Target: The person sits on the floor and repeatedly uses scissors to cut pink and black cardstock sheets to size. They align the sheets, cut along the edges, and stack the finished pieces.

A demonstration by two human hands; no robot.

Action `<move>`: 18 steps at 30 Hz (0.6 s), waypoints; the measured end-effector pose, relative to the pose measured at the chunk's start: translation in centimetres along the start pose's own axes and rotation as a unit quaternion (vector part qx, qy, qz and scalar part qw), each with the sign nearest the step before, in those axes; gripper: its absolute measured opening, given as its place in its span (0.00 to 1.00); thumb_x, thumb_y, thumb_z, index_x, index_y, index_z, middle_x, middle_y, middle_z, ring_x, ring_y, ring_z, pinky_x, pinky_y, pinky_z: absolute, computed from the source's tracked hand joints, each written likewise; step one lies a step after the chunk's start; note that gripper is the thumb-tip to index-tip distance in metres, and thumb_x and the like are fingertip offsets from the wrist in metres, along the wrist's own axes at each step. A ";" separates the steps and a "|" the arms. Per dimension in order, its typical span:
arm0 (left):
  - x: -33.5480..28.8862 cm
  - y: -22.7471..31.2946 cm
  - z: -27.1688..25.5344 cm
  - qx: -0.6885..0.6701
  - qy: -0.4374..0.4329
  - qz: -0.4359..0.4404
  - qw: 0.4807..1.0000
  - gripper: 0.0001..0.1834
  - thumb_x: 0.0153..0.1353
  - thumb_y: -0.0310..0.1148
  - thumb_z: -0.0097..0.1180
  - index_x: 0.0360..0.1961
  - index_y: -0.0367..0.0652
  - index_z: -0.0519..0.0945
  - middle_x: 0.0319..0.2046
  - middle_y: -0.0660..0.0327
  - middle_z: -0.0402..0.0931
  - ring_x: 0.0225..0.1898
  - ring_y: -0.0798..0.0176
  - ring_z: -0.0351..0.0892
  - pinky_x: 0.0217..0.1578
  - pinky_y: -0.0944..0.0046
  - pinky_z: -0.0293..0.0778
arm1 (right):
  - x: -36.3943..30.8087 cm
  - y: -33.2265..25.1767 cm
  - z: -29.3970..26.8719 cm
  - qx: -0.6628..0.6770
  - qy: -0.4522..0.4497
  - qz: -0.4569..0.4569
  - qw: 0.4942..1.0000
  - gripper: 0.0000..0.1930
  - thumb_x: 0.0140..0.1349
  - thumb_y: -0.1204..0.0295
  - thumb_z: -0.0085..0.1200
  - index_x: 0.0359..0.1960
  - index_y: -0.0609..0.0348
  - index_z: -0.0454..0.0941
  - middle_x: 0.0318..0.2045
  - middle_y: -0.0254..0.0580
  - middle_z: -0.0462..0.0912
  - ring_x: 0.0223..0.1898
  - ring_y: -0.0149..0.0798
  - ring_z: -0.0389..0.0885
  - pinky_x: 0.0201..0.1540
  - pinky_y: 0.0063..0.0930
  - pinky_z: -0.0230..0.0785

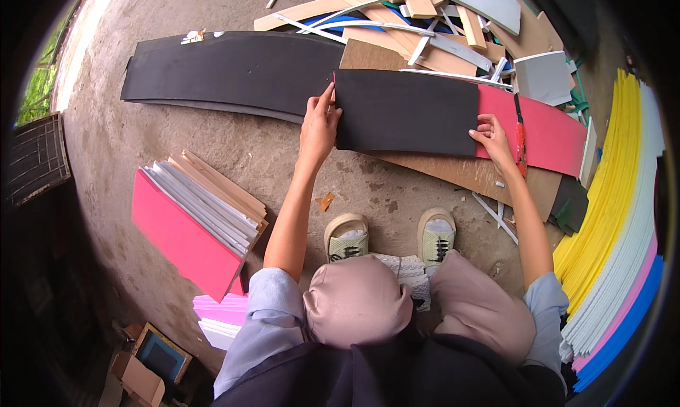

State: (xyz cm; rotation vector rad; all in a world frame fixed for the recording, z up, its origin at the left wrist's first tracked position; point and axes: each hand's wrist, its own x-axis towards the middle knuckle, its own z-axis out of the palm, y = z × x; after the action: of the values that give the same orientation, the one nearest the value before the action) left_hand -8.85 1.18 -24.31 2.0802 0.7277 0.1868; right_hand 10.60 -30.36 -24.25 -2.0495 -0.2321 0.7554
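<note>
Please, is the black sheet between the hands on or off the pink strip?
On: the black sheet overlaps the pink strip, visible to its right.

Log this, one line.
left hand: at black sheet, left edge; right hand: at its right edge; red sheet: beneath; cutter: across red sheet

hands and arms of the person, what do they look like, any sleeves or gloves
The left hand and right hand are slender and ungloved, with no ring or watch discernible. Both forearms are bare. The left sleeve and right sleeve are pale grey-blue, loose and creased, ending around the elbows. No markings stand out on them.
</note>
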 end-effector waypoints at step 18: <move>-2.8 3.6 -0.3 0.334 -0.077 0.161 0.926 0.53 0.32 0.38 0.70 0.60 0.41 0.53 0.50 0.46 0.60 0.50 0.49 0.64 0.42 0.59 0.74 | -0.1 0.8 0.1 0.015 0.031 -0.030 0.999 0.15 0.46 0.72 0.60 0.36 0.61 0.71 0.25 0.36 0.76 0.28 0.28 0.72 0.34 0.22 0.67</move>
State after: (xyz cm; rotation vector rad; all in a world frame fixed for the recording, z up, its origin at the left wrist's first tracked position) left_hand -9.69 -1.70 -20.84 2.8261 0.3686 -0.0602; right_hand 10.31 -30.78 -24.88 -2.0243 -0.2445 0.6526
